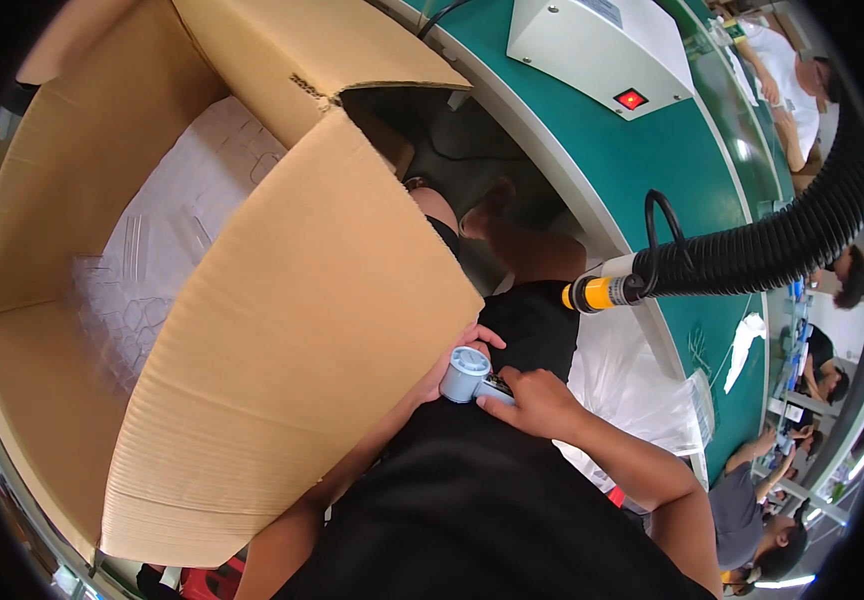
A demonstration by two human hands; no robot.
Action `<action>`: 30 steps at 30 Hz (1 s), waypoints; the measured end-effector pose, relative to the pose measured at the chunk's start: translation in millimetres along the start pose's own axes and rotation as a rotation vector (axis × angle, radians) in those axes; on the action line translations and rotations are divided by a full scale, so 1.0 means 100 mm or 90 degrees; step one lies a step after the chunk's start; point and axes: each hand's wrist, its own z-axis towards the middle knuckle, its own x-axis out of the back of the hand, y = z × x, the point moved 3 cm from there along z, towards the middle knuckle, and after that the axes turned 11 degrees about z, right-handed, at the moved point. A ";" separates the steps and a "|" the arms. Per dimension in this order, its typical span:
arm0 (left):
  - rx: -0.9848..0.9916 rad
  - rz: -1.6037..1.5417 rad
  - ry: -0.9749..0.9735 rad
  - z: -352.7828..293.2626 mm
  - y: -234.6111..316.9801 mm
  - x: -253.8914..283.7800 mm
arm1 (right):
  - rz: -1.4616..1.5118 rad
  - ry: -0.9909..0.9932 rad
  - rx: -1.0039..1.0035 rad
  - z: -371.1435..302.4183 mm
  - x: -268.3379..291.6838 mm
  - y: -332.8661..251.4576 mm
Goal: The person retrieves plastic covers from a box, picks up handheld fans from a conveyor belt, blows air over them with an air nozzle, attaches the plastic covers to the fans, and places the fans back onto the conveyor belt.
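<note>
Over my lap, near the middle of the head view, is a light-blue handheld device (466, 374) with a round, slotted head and a short handle, like a small fan. Dark parts show along the handle beside my fingers. My right hand (540, 404) is closed round the handle end, thumb below and fingers above. Partly behind the carton flap, my left hand (438, 378) cradles the round head from the left and far side. Some of its fingers show beyond the device; the flap covers part of that arm.
A large open carton (292, 330) fills the left, with clear plastic trays (137, 290) inside. At right stands a green bench (602, 150) with a white machine (602, 50) and a black flexible hose (772, 262) with a yellow-banded end. Clear plastic bags (632, 385) lie beside me. Several people sit farther right.
</note>
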 end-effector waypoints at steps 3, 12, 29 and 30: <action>-0.054 -0.028 0.083 -0.02 -0.04 0.00 | -0.050 0.012 -0.060 0.01 0.02 -0.12; -0.079 -0.004 0.123 0.05 -0.12 0.07 | -0.113 -0.064 -0.087 0.11 0.19 -0.19; -0.077 0.002 0.058 0.01 -0.09 0.00 | -0.037 -0.034 -0.088 0.00 0.16 -0.09; -0.071 -0.010 0.052 -0.01 -0.08 -0.01 | -0.044 -0.035 -0.087 -0.01 0.15 -0.08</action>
